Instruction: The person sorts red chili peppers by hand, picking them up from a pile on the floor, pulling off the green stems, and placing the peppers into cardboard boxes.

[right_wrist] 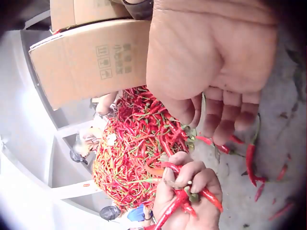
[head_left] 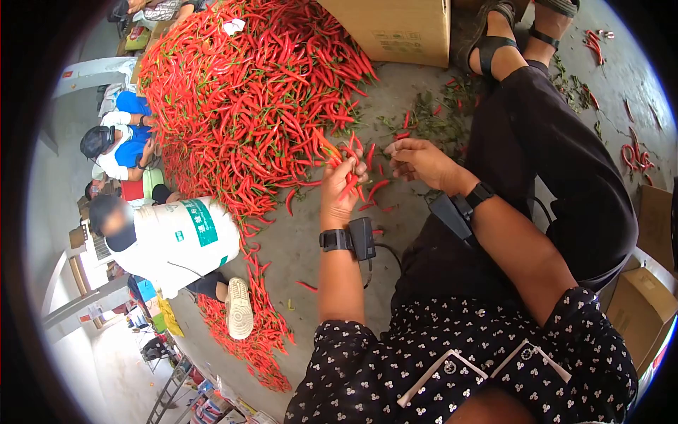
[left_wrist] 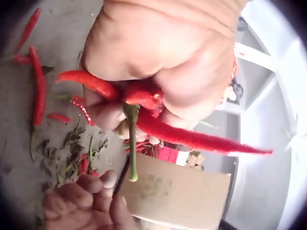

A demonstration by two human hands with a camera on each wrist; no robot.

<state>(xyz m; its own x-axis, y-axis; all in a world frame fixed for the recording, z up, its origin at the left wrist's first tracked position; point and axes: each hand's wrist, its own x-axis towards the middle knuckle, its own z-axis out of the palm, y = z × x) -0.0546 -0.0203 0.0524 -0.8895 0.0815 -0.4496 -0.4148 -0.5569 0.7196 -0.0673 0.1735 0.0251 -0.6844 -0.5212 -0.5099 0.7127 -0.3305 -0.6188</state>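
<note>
My left hand [head_left: 337, 187] grips several red chili peppers [left_wrist: 206, 139], which stick out on both sides of the fist in the left wrist view. One green stem [left_wrist: 133, 153] points away from the palm there. A short way to the right, my right hand [head_left: 426, 164] is held with fingers loosely bent and nothing in it. In the right wrist view its palm [right_wrist: 206, 52] faces the camera, above the left hand's bunch of chilies [right_wrist: 170, 211]. Just beyond the left hand rises a large pile of red chilies [head_left: 247, 92] with green stems.
A cardboard box [head_left: 395, 32] stands beyond the pile's right side. Loose chilies and leaf scraps [head_left: 431, 116] lie on the grey floor. At left, a person sits by a white bucket [head_left: 201, 230] with a green label; another wears a dark cap [head_left: 97, 141]. More cardboard boxes [head_left: 639, 314] stand at right.
</note>
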